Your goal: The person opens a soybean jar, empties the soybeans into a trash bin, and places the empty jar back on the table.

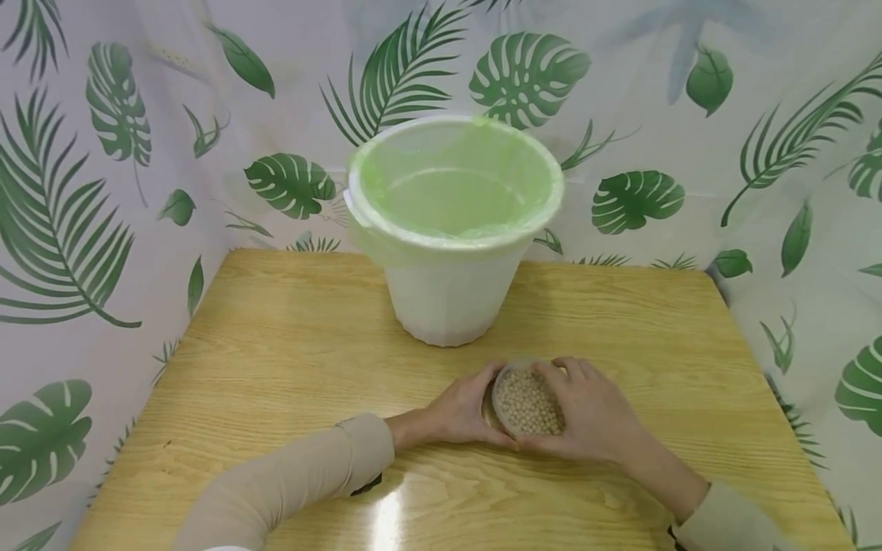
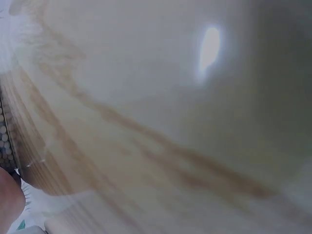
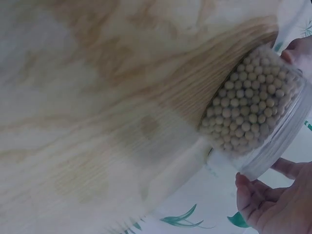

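Note:
A clear round jar (image 1: 529,402) of small beige balls, perhaps soybeans, is at the table's front middle. My left hand (image 1: 465,409) curves round its left side, thumb and fingers spread along the wall. From the right, my right hand (image 1: 592,413) grips the jar near its rim. The right wrist view shows the balls (image 3: 248,97) through the clear wall, with fingers (image 3: 256,197) at the rim end. Only a sliver of the jar (image 2: 6,136) and a blurred fingertip (image 2: 9,200) enter the left wrist view.
Behind the jar stands a tall white bucket (image 1: 448,298), lined with a thin green plastic bag (image 1: 475,199). The wooden table (image 1: 276,344) meets leaf-patterned cloth walls (image 1: 641,130) at the back and sides.

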`<state>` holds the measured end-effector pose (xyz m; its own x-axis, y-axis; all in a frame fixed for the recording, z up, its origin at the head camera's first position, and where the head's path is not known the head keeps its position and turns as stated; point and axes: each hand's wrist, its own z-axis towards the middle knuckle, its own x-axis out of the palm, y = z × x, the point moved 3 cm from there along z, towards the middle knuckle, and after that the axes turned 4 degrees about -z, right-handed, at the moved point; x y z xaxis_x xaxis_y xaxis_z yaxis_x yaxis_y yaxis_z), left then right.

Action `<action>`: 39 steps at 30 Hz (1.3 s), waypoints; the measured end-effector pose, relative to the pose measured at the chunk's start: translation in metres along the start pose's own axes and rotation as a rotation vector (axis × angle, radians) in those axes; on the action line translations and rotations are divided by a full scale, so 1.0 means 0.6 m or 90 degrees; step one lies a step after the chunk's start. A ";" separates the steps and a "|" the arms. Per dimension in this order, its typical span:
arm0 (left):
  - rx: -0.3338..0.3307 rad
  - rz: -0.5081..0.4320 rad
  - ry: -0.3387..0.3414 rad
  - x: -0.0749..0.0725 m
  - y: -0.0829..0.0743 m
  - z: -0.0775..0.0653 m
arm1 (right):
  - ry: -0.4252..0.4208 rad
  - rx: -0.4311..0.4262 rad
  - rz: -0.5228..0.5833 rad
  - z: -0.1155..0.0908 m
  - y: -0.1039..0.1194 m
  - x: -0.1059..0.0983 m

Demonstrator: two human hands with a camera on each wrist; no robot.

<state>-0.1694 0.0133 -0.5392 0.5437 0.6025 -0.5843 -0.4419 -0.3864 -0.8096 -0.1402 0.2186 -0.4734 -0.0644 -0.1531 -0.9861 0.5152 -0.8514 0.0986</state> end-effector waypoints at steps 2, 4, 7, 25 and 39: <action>0.006 0.005 -0.001 0.000 0.000 0.001 | -0.003 0.010 -0.005 -0.001 0.003 0.000; 0.009 0.005 0.000 -0.001 0.000 0.002 | -0.009 0.007 -0.007 -0.001 0.004 0.000; 0.012 0.008 0.006 -0.002 0.001 0.005 | -0.024 -0.019 -0.007 0.001 0.002 0.002; 0.031 -0.018 0.023 -0.004 -0.004 0.001 | 0.032 -0.084 0.011 0.001 -0.012 -0.013; 0.014 0.002 0.012 0.000 -0.002 -0.001 | 0.005 -0.056 -0.008 0.003 0.006 -0.012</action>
<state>-0.1683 0.0135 -0.5384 0.5553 0.5883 -0.5878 -0.4591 -0.3725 -0.8065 -0.1396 0.2159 -0.4656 -0.0645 -0.1383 -0.9883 0.5872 -0.8060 0.0745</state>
